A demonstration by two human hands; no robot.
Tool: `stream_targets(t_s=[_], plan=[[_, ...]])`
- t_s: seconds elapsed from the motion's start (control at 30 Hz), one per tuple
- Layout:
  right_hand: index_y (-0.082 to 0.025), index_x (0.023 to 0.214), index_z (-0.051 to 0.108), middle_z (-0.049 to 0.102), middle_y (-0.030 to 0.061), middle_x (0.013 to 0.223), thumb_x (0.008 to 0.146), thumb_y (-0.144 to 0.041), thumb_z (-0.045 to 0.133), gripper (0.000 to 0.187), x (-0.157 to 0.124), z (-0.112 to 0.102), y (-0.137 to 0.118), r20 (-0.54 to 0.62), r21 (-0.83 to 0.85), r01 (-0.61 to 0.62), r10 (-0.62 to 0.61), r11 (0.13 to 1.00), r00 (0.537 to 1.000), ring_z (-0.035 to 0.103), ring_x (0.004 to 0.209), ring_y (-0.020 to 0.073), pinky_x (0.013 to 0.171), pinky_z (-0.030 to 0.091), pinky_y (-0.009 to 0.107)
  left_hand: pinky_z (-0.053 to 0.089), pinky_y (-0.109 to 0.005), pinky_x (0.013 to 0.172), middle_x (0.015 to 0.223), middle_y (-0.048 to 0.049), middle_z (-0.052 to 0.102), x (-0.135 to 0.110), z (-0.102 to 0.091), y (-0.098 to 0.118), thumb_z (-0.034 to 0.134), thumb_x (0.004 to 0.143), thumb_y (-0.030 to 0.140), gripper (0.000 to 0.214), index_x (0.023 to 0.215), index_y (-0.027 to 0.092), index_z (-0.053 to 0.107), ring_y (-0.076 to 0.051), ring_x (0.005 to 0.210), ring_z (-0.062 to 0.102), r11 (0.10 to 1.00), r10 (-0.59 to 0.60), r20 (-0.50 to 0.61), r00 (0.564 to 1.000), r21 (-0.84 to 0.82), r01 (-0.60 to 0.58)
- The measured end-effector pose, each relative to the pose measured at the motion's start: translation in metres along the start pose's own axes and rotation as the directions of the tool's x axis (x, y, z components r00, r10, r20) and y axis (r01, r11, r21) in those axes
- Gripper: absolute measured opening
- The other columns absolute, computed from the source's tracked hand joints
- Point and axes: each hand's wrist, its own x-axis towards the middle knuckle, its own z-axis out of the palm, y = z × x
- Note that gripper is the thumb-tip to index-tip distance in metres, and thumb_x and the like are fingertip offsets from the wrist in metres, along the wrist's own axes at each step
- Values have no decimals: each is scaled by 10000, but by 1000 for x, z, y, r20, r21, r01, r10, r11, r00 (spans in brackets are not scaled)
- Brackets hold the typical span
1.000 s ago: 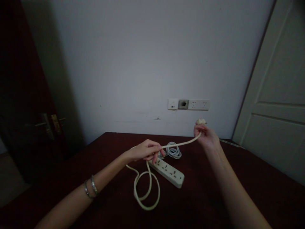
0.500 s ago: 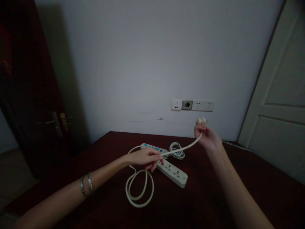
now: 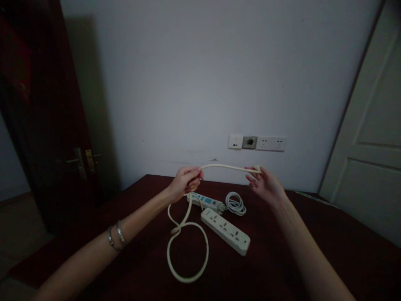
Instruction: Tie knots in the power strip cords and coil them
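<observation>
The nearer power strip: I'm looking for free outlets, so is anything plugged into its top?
No, nothing is plugged in there: on the nearer power strip, the three top sockets all show bare holes.

On the table (image 3: 272, 263), a cord loop (image 3: 188, 279) is laid left of the nearer power strip (image 3: 224, 230); behind, a farther power strip (image 3: 205, 201) is flanked on its right by a cable coil (image 3: 238, 212). Wall sockets (image 3: 271, 144) are mounted beyond.
</observation>
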Motion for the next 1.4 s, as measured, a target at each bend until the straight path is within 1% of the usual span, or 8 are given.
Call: stream_targets(t_s=[0.13, 0.3, 0.5, 0.67, 0.9, 1.1, 1.27, 1.4], plan=[[-114, 899, 626, 703, 88, 770, 874, -236, 440, 224, 0, 1, 8, 120, -351, -171, 225, 921, 967, 635, 527, 112, 431, 463, 173, 126, -152, 352, 412, 94, 254, 23, 13, 40, 564, 811, 349, 261, 678, 126, 544, -13, 331, 188, 980, 198, -54, 979, -14, -199], [-94, 680, 633, 671, 94, 615, 822, -338, 552, 294, -9, 14, 14, 167, -717, -79, 281, 693, 945, 607, 471, 115, 392, 419, 158, 123, -145, 341, 411, 95, 244, 39, 25, 50, 545, 833, 348, 286, 655, 124, 536, -8, 317, 190, 966, 252, -86, 964, -38, -256], [-102, 924, 660, 678, 150, 983, 846, -425, 511, 364, -35, 33, 5, 473, -568, 32, 293, 823, 831, 661, 828, 178, 745, 517, 289, 115, -141, 327, 426, 99, 262, 46, 20, 33, 570, 812, 354, 268, 686, 122, 530, -7, 320, 186, 949, 253, -190, 949, -141, -281], [-105, 1027, 628, 674, 147, 972, 867, -439, 472, 401, -52, 41, 0, 629, -552, 90, 343, 829, 698, 645, 888, 192, 840, 472, 344, 110, -145, 317, 430, 100, 265, 51, 6, 18, 554, 819, 323, 243, 688, 122, 515, -8, 316, 167, 908, 268, -336, 903, -227, -353], [-130, 895, 633, 646, 56, 760, 809, -331, 596, 222, -45, 42, 6, 598, -534, 146, 250, 833, 761, 643, 750, 169, 729, 490, 318, 110, -145, 322, 427, 103, 267, 61, -16, -11, 548, 808, 353, 257, 685, 132, 503, -13, 313, 169, 941, 226, -396, 890, -149, -305], [-166, 842, 626, 477, -36, 578, 795, -333, 609, 175, -36, 36, 0, 509, -359, 184, 26, 915, 860, 521, 524, 96, 556, 461, 263, 162, -164, 347, 435, 79, 354, 70, -19, -44, 384, 869, 377, 302, 677, 159, 465, -37, 313, 227, 978, 50, -409, 911, 204, 38], [-166, 887, 630, 466, -44, 597, 776, -321, 633, 191, -25, 27, -3, 445, -305, 274, -118, 912, 888, 412, 464, 53, 452, 359, 208, 276, -190, 434, 513, 44, 449, 71, -2, -69, 447, 820, 325, 216, 688, 157, 481, -75, 435, 387, 727, 6, -265, 964, 664, 178], [-161, 907, 629, 477, -43, 577, 772, -369, 633, 248, -18, 21, 2, 427, -429, 328, -131, 842, 895, 414, 465, 53, 444, 324, 196, 315, -201, 461, 567, 29, 501, 65, 9, -81, 460, 772, 228, 105, 741, 147, 519, -91, 469, 439, 573, -183, -91, 979, 799, 182]])
